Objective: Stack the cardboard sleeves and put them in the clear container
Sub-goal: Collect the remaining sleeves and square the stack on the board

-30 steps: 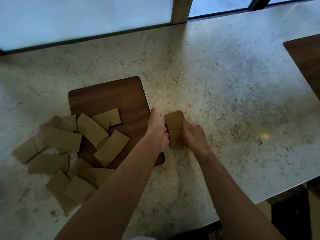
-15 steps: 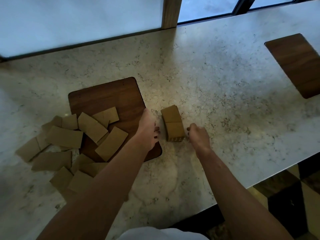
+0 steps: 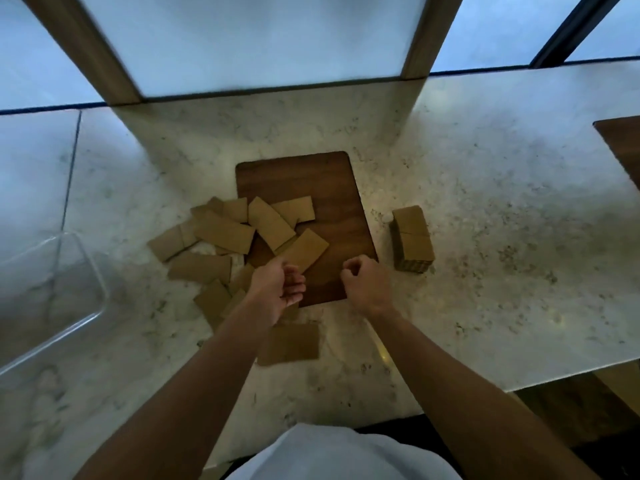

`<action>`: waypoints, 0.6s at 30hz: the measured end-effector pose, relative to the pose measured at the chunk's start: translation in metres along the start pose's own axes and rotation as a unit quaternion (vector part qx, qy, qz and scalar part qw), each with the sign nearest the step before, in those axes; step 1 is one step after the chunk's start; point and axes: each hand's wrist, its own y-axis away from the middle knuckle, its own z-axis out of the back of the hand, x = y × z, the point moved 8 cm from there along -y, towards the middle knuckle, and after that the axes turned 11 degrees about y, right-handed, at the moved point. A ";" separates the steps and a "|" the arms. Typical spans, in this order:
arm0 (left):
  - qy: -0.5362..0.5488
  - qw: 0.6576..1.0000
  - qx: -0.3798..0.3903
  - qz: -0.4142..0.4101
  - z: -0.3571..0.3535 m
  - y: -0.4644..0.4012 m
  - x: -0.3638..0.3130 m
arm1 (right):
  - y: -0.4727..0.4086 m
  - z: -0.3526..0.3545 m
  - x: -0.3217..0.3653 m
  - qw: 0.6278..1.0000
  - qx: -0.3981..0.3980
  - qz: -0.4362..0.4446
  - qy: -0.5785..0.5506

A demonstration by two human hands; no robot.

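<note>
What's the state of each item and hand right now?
Neat stack of brown cardboard sleeves: squared up, standing free on the counter.
Loose brown cardboard sleeves: scattered flat, unstacked.
Clear plastic container: open, empty.
Left hand: open, empty.
Right hand: loosely curled, holding nothing.

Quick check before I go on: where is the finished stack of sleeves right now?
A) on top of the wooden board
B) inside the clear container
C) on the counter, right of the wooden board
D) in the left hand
C: the stack stands on the counter just right of the board, clear of both hands.
</note>
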 end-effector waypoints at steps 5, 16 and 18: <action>0.019 0.997 -0.044 -0.056 0.050 0.007 -0.022 | -0.017 -0.015 0.051 0.991 -0.005 0.046 0.124; -0.112 0.970 -0.112 -0.182 0.097 -0.019 -0.067 | -0.047 -0.016 0.060 0.996 0.057 0.034 -0.063; -0.167 0.962 -0.056 -0.209 0.077 -0.021 -0.078 | -0.048 -0.012 0.071 0.987 0.118 0.066 -0.084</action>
